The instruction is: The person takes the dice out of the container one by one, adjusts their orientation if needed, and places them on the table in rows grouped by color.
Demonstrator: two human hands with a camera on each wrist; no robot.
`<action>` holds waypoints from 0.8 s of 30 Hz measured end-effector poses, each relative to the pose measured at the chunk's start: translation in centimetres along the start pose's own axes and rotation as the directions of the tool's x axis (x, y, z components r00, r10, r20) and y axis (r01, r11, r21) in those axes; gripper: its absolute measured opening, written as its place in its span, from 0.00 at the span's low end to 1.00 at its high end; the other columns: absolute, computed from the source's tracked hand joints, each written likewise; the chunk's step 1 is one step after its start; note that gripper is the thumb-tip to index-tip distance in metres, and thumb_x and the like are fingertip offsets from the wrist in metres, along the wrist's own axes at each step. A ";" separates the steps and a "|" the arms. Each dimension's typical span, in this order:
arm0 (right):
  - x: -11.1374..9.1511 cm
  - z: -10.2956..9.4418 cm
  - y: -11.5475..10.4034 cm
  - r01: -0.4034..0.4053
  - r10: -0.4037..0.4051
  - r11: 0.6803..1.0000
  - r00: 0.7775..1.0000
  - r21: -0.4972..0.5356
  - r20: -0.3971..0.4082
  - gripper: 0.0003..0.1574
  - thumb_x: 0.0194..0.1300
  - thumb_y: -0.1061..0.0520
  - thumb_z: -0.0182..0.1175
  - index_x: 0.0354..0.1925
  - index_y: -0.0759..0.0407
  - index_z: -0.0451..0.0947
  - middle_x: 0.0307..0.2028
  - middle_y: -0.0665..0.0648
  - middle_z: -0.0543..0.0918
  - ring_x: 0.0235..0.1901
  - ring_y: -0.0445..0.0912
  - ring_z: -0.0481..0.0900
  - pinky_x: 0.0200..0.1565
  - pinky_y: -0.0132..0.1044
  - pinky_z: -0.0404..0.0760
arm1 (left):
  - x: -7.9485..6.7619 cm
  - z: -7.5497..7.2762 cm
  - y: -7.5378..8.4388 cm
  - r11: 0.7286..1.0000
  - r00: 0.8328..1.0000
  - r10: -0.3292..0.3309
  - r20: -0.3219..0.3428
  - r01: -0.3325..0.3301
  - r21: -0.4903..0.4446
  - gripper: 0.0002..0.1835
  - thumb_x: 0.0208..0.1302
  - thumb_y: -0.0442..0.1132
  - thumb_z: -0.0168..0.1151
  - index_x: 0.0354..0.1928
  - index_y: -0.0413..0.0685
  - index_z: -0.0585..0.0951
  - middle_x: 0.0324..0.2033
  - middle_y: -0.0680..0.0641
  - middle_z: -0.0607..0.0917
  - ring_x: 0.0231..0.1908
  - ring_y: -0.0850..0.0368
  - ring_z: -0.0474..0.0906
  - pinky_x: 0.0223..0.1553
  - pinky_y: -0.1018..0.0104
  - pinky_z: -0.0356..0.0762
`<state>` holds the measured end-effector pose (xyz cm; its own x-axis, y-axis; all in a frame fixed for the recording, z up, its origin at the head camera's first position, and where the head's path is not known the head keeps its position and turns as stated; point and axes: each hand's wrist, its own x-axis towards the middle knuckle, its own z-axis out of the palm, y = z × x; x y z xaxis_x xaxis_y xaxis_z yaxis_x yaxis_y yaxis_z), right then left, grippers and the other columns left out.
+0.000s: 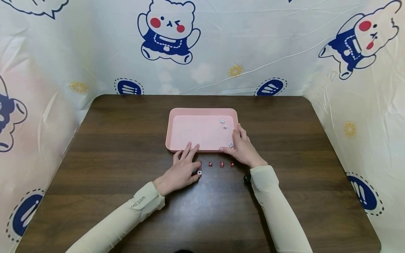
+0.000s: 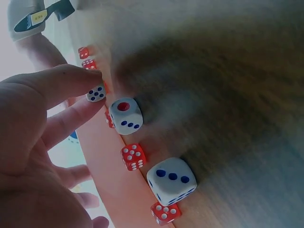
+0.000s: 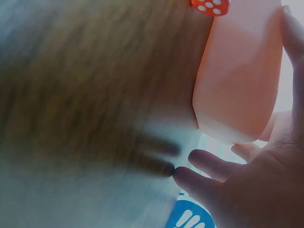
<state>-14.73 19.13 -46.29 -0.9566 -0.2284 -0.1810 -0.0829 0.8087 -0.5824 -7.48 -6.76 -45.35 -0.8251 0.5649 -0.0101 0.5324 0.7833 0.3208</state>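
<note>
While the right hand (image 1: 246, 151) spans the near right corner of a pink tray (image 1: 196, 131), its fingers spread and its thumb along the near rim, the left hand (image 1: 181, 171) pinches a white die (image 2: 96, 93) beside a row of red dice (image 1: 222, 164) on a brown table (image 1: 126, 133). Handling the die well probably calls for a light, even squeeze on opposite faces, a slow wrist and a level approach, since its neighbours lie close enough to be knocked by a stray knuckle. The right hand would do best to press just enough to steady the tray (how hard it presses cannot be told), keeping clear of the nearest of the tray's three white dice (image 1: 231, 145).

The pinched die sits at the very tips of the left thumb (image 2: 66, 83) and index finger (image 2: 71, 122), one on either side, its five-pip face turned to the left wrist camera; whether it touches the tabletop is hard to tell. The other left fingers fan out toward the tray's near rim. Just beside the pinch lies a die with a red pip (image 2: 126, 116), and farther to the person's left a die with three blue pips (image 2: 172, 178); both rest on the near side of the red row.
</note>
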 end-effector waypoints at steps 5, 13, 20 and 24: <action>0.0 0.0 0.0 -0.001 0.001 1.000 1.000 -0.002 0.000 0.65 0.54 0.24 0.59 0.75 0.56 0.48 0.77 0.57 0.34 0.74 0.61 0.46 0.66 0.60 0.63 | 0.0 0.3 -0.1 0.999 1.000 0.003 0.000 -0.003 0.039 0.04 0.58 0.44 0.66 0.30 0.57 0.79 0.73 0.37 0.56 0.74 0.32 0.44 0.62 0.32 0.54; 0.0 0.0 0.0 -0.006 0.006 1.000 1.000 0.003 0.001 0.65 0.53 0.24 0.60 0.75 0.57 0.48 0.77 0.57 0.34 0.74 0.61 0.46 0.66 0.60 0.63 | 0.0 0.4 -0.1 0.999 1.000 0.002 -0.005 -0.002 0.050 0.05 0.57 0.45 0.67 0.30 0.57 0.80 0.73 0.37 0.56 0.73 0.31 0.45 0.62 0.32 0.54; -0.1 -0.1 -0.1 -0.014 0.014 1.000 1.000 0.006 0.010 0.66 0.53 0.24 0.59 0.75 0.56 0.47 0.77 0.56 0.33 0.74 0.61 0.46 0.66 0.61 0.62 | -0.1 0.5 0.1 0.998 1.000 0.002 -0.005 -0.001 0.063 0.05 0.57 0.46 0.67 0.31 0.57 0.80 0.73 0.37 0.56 0.73 0.31 0.45 0.62 0.32 0.55; -0.1 -0.1 -0.1 -0.016 0.016 1.000 1.000 0.007 0.013 0.66 0.53 0.23 0.59 0.76 0.56 0.46 0.77 0.56 0.33 0.74 0.61 0.46 0.66 0.61 0.62 | -0.1 0.5 0.1 0.997 1.000 0.007 -0.015 -0.006 0.073 0.06 0.57 0.46 0.67 0.32 0.56 0.81 0.73 0.36 0.57 0.73 0.31 0.46 0.62 0.32 0.55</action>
<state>-14.68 19.12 -46.14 -0.9541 -0.2225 -0.2004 -0.0656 0.8083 -0.5851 -7.22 -6.63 -45.82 -0.8239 0.5667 0.0061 0.5499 0.7967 0.2507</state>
